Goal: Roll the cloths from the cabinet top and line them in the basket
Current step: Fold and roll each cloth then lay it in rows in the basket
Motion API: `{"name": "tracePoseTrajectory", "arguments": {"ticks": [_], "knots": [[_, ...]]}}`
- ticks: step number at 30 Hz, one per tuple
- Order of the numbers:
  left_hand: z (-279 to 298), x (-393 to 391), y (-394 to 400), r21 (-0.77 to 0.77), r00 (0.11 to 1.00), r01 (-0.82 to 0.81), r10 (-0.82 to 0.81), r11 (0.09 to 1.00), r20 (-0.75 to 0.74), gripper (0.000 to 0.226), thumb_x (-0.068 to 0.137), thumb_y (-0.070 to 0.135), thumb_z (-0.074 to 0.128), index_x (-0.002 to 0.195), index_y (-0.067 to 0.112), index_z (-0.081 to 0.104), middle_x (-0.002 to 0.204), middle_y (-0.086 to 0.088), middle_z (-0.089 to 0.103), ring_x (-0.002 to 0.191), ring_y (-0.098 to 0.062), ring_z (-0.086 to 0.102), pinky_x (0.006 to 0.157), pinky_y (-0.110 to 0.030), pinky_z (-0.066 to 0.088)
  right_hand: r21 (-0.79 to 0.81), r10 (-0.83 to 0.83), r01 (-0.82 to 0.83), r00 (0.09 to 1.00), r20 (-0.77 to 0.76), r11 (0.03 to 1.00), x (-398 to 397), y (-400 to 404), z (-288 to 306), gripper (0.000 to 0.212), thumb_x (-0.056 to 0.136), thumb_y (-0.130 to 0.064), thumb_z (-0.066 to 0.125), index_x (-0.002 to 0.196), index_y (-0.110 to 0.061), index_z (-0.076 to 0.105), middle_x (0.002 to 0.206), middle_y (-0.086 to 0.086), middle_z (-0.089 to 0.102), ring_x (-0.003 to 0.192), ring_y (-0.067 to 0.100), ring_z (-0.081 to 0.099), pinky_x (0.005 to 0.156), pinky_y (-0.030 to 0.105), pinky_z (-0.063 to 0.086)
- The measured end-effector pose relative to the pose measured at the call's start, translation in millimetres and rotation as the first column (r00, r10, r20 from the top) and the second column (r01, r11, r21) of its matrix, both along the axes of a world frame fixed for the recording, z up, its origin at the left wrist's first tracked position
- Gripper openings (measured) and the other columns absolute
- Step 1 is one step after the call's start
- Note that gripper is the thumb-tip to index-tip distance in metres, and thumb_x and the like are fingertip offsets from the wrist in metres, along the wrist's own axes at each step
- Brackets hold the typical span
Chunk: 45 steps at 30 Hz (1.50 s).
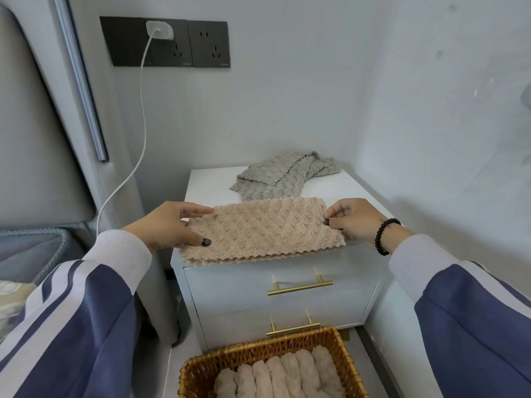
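**Risk: fold slips before the roll starts**

Left hand [172, 225] pinches the left end of the beige cloth [261, 234], thumb on top, fingers [198, 209] at the far edge. Cloth lies folded into a strip along the front edge of the cabinet top [207, 182], centre frame, slightly overhanging. Right hand [353, 219] pinches the right end, fingers curled on it. Uneven pull likely skews the layers, giving a loose or tapered roll. Overhang may slide off. Grey cloth [284, 173] just behind could snag. Basket [198, 366], bottom centre, holds a row of rolled cloths [287, 374]; remaining room looks tight.
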<state>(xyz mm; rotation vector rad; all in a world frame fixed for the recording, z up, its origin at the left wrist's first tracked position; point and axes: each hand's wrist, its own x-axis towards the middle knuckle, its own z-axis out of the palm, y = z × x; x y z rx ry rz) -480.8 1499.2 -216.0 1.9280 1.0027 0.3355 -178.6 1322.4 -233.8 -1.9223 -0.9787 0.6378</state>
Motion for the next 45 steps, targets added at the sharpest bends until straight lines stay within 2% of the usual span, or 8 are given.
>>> {"name": "tracePoseTrajectory", "arguments": {"ticks": [7,11,16,21,24,33,41,45], "knots": [[25.9,7.4,-6.7,0.313,0.941,0.040,0.069,0.949,-0.330,0.058,0.075,0.030,0.080,0.129,0.029,0.057,0.140,-0.003,0.050,0.093,-0.016,0.063,0.067,-0.022,0.055,-0.071,-0.109,0.143,0.930,0.352,0.987,-11.8,5.9,15.2,0.021,0.079,-0.007,0.068,0.097,-0.018,0.064,0.109,0.000,0.051,0.093,0.016,0.051,0.078,0.030,0.046],[38.1,23.1,-14.5,0.567,0.911,0.057,0.190,0.821,-0.367,0.040,0.088,0.041,0.063,0.126,0.027,0.060,0.129,0.002,0.061,0.114,-0.019,0.059,0.097,-0.034,0.047,0.120,-0.225,0.190,0.836,0.501,0.974,-33.5,20.5,15.1,0.031,0.087,-0.011,0.057,0.117,-0.016,0.056,0.129,0.003,0.038,0.105,0.019,0.049,0.089,0.030,0.044],[9.4,56.0,-31.4,0.479,0.969,0.062,0.062,0.876,-0.238,0.037,0.097,0.018,0.043,0.132,0.020,0.052,0.133,-0.005,0.054,0.077,-0.015,0.062,0.063,-0.022,0.046,0.100,0.034,-0.127,0.770,0.637,0.987,-72.5,48.3,-1.3,0.034,0.093,-0.004,0.045,0.125,-0.011,0.058,0.135,0.002,0.045,0.124,0.017,0.044,0.105,0.023,0.031],[-38.0,71.6,-27.7,0.603,0.951,0.143,0.061,0.785,-0.304,0.039,0.102,0.021,0.030,0.136,0.007,0.043,0.143,-0.013,0.044,0.140,-0.029,0.030,0.113,-0.039,0.027,-0.117,0.266,-0.269,0.628,0.732,0.956,-88.9,67.6,-21.9,0.034,0.098,-0.009,0.038,0.128,-0.012,0.052,0.138,0.003,0.047,0.136,0.026,0.032,0.115,0.042,0.025],[-43.6,68.6,-19.1,0.577,0.916,0.211,0.046,0.789,-0.398,0.051,0.102,0.032,0.025,0.145,0.006,0.030,0.151,-0.014,0.035,0.142,-0.029,0.024,0.117,-0.044,0.019,-0.246,0.328,-0.217,0.605,0.726,0.945,-83.8,69.4,-24.1,0.040,0.101,-0.026,0.023,0.136,-0.015,0.040,0.144,0.002,0.042,0.139,0.024,0.030,0.113,0.040,0.025],[-48.6,53.5,-5.3,0.520,0.911,0.089,0.141,0.850,-0.387,0.061,0.101,0.049,0.016,0.154,0.018,0.018,0.161,-0.001,0.016,0.149,-0.021,0.008,0.120,-0.041,0.007,-0.425,0.260,0.049,0.727,0.636,0.904,-49.6,57.1,-27.3,0.074,0.093,-0.064,0.012,0.154,-0.023,0.004,0.162,0.002,-0.001,0.148,0.021,-0.006,0.118,0.051,-0.003],[-42.2,50.0,-5.1,0.516,0.912,-0.233,0.369,0.824,-0.177,0.048,0.093,0.033,0.050,0.139,0.018,0.047,0.135,-0.013,0.047,0.128,-0.036,0.035,0.105,-0.045,0.034,-0.166,-0.056,0.177,0.828,0.558,0.970,-38.4,53.4,-23.2,0.048,0.092,-0.040,0.048,0.135,-0.018,0.047,0.138,0.009,0.041,0.128,0.027,0.037,0.104,0.038,0.035],[-34.1,40.2,-2.5,0.376,0.917,-0.318,0.384,0.870,-0.112,0.026,0.081,0.033,0.065,0.102,0.017,0.064,0.105,-0.006,0.063,0.106,-0.029,0.053,0.089,-0.040,0.049,-0.096,-0.145,0.206,0.887,0.439,0.974,-34.9,45.6,-13.5,0.040,0.083,-0.030,0.067,0.120,-0.016,0.060,0.127,0.011,0.048,0.118,0.028,0.046,0.090,0.032,0.042]]}}
